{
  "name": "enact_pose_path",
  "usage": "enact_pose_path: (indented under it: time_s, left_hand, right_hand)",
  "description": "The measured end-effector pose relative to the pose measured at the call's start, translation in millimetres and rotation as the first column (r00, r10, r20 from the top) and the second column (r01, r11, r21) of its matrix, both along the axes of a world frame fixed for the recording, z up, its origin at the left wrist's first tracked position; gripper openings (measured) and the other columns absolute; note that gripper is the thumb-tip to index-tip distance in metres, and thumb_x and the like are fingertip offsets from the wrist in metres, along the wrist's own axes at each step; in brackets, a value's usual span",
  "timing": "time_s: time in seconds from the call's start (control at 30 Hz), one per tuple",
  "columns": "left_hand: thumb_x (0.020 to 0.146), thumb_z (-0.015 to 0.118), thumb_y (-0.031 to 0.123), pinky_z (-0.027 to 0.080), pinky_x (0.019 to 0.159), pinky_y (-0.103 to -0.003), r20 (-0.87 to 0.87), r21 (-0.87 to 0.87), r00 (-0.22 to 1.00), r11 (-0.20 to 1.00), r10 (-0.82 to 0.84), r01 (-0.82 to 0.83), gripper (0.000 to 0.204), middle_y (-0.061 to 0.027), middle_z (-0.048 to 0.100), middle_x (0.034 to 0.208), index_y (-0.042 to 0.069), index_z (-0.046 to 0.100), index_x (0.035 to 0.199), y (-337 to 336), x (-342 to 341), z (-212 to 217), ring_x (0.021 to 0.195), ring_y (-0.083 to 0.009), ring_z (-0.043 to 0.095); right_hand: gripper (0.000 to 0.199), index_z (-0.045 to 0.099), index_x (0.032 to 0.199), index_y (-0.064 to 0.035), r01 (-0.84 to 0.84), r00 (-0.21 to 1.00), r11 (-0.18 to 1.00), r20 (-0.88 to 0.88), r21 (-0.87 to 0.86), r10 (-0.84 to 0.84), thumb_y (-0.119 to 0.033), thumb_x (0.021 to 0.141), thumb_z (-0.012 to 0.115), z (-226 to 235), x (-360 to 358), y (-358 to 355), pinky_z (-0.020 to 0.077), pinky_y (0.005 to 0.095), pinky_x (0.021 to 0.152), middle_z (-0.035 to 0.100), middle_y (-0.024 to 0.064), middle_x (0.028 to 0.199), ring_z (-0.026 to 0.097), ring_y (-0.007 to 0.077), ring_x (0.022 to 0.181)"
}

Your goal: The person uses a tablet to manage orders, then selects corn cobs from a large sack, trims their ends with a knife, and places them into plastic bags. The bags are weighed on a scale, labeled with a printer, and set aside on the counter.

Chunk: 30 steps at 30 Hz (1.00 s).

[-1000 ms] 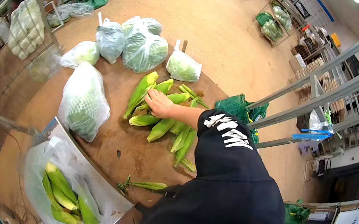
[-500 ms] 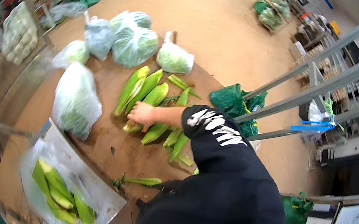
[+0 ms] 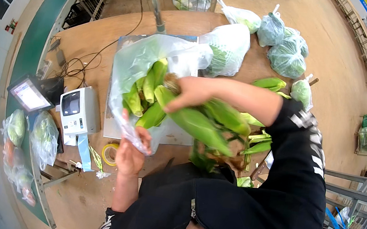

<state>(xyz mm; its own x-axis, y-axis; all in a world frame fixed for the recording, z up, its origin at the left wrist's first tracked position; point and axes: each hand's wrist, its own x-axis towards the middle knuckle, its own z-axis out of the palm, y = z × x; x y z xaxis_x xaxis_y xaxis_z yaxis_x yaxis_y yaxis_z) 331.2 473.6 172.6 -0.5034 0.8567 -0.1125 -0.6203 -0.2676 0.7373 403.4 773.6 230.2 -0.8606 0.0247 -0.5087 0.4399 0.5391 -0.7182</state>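
My right hand [image 3: 192, 92] is closed around green-husked ears of corn [image 3: 198, 125], smeared a little by motion. It holds them over the mouth of a clear plastic bag [image 3: 132, 58]. Several more ears [image 3: 149, 82] lie inside that bag, which rests on a flat metal plate [image 3: 175, 138]. At the bag's near edge, my left hand [image 3: 131, 156] grips the plastic film between its fingers. Other ears of corn [image 3: 270, 83] lie on the brown table [image 3: 96, 29] to the right, partly behind my right arm.
Bags of vegetables [image 3: 288, 57] stand along the far right of the table, with a larger white bag [image 3: 227, 49] by the plate. To the left are a label printer [image 3: 79, 110], a screen [image 3: 30, 94], a yellow tape roll [image 3: 110, 154] and a loose black cable [image 3: 87, 63].
The view has swung left. My right hand has lifted ears of corn off the table and brought them to the bag. My left hand, barely visible before, now shows at the bag's edge.
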Motion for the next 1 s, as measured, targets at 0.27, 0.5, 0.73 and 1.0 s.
enact_pose_path:
  time_s: [0.27,0.5,0.73,1.0]
  left_hand:
    - [0.078,0.075,0.05,0.055,0.074,-0.034,0.072,0.138,0.995,0.989,-0.067,0.056,0.119,-0.0135,0.055,0.097,0.024,0.0,0.167,-24.3,6.7,-4.1,0.082,-0.0217,0.057]
    - [0.084,0.069,0.053,0.049,0.08,-0.03,0.163,0.216,0.98,0.965,0.114,-0.148,0.105,-0.0091,0.048,0.1,0.026,0.009,0.166,-36.8,-25.2,3.3,0.082,-0.0192,0.048]
    - [0.078,0.074,0.05,0.053,0.08,-0.035,0.119,0.115,0.993,0.993,0.024,-0.038,0.111,-0.0115,0.052,0.105,0.024,0.012,0.166,-37.7,-18.0,-9.9,0.089,-0.022,0.054]
    - [0.076,0.077,0.049,0.055,0.089,-0.044,0.187,0.343,0.981,0.933,0.049,-0.112,0.121,-0.0098,0.053,0.124,0.027,0.0,0.167,-59.2,-75.8,0.4,0.101,-0.0261,0.057]
  right_hand:
    - [0.049,0.067,0.12,-0.0067,0.639,0.73,0.52,0.233,-0.567,-0.643,-0.046,0.091,0.072,-104.6,-160.2,48.3,0.0605,0.0455,0.082,0.072,0.0113,0.112,0.072,0.0253,0.095]
    - [0.025,0.066,0.109,-0.0053,0.73,0.57,0.299,0.306,-0.615,-0.763,-0.028,0.099,0.067,-86.1,-165.3,40.2,0.0608,0.0387,0.061,0.069,0.0102,0.097,0.067,0.0207,0.067]
    - [0.021,0.063,0.112,-0.0011,0.871,0.107,-0.142,0.463,-0.47,-0.88,-0.019,0.104,0.054,-136.2,-117.6,101.4,0.0611,0.0477,0.067,0.066,0.0158,0.093,0.069,0.0289,0.074]
    - [0.036,0.068,0.118,-0.0094,0.588,0.809,0.659,-0.338,0.47,-0.481,-0.038,0.099,0.058,-116.9,-138.8,107.9,0.0505,0.055,0.101,0.072,0.0198,0.106,0.07,0.0344,0.102]
